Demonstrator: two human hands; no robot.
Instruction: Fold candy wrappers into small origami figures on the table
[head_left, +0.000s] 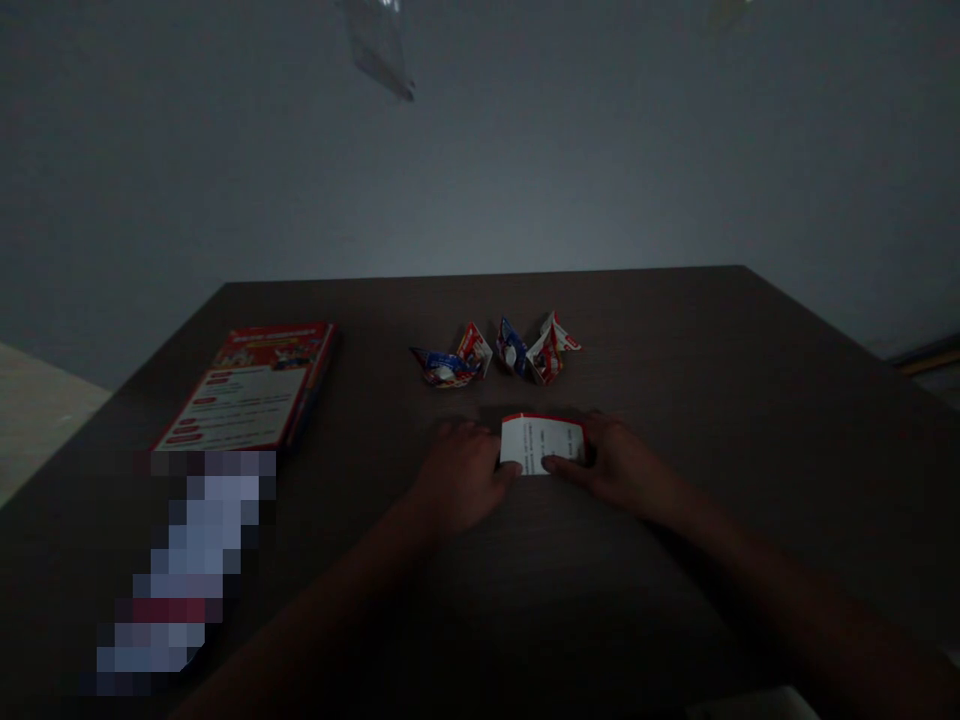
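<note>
A small folded piece of printed paper point(536, 440), white with a red top edge, is held just in front of me over the table. My left hand point(466, 470) grips its left side, the thumb at the lower corner and the fingers mostly behind. On the right side, my right hand point(619, 462) pinches it with the thumb on the front; its fingertips are hidden. Beyond the hands sit pointed folded-paper shapes: a blue and red one point(450, 368) on the left and another blue and red group point(536, 350) on the right.
A stack of red and white printed leaflets point(247, 395) lies at the left of the dark table point(675, 330). Nearer me, a pixelated patch point(202, 545) hides whatever is there. A pale wall point(480, 170) rises behind the table, with a clear plastic piece point(379, 45) on it.
</note>
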